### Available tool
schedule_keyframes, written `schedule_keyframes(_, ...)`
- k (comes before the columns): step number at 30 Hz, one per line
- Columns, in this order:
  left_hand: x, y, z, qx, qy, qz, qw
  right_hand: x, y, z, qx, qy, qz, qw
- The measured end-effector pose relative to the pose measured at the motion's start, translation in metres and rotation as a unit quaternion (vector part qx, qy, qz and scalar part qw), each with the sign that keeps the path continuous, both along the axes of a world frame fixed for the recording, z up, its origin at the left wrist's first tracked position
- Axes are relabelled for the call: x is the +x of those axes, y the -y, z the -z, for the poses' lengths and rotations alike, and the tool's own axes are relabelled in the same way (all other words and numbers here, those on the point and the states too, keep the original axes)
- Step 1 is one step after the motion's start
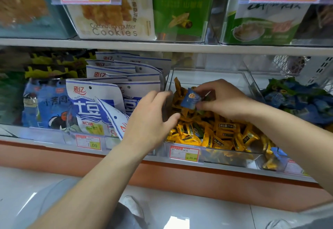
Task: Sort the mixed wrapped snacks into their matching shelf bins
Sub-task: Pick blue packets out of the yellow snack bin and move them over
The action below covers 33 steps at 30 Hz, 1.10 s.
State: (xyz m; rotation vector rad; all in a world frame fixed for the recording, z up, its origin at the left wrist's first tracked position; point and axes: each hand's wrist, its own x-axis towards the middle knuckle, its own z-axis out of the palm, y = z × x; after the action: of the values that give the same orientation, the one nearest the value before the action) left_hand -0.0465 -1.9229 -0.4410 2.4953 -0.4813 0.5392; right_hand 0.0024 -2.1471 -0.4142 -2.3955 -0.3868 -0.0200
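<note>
head view, single frame.
- right hand [222,99]: over the middle clear bin [212,75], thumb and fingertips pinching a small blue wrapped snack [190,99]. the snack is held just above the pile, tilted, printed face toward the camera.
- middle bin: filled with yellow wrapped snacks [219,134]; the blue one is the only odd colour seen on top here.
- left hand [149,119]: at the left wall of the same bin, fingers and thumb bent with the thumb reaching over the yellow pile. cannot tell whether it is grasping the wall or a wrapper; fingers are blurred.
- next bin to the right holds a heap of blue wrapped snacks [304,102], apart from the held piece.
- left of the middle bin: upright white-and-blue pouches [98,102].
- yellow price tag [184,154] on the middle bin's front.
</note>
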Motion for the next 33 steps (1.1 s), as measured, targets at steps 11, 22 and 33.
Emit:
schedule_keyframes(11,0.002,0.007,-0.007,-0.125,-0.056,-0.016,0.99,-0.013,-0.002,0.034,-0.098,-0.089,-0.059,0.989)
schedule_keyframes(22,0.001,0.0,-0.006,-0.118,-0.093,-0.018,0.989,0.017,-0.015,0.047,-0.339,-0.116,-0.097,0.929)
schedule_keyframes(33,-0.001,0.004,-0.012,-0.224,-0.133,-0.005,0.966,-0.007,0.018,0.007,-0.057,-0.003,0.017,0.998)
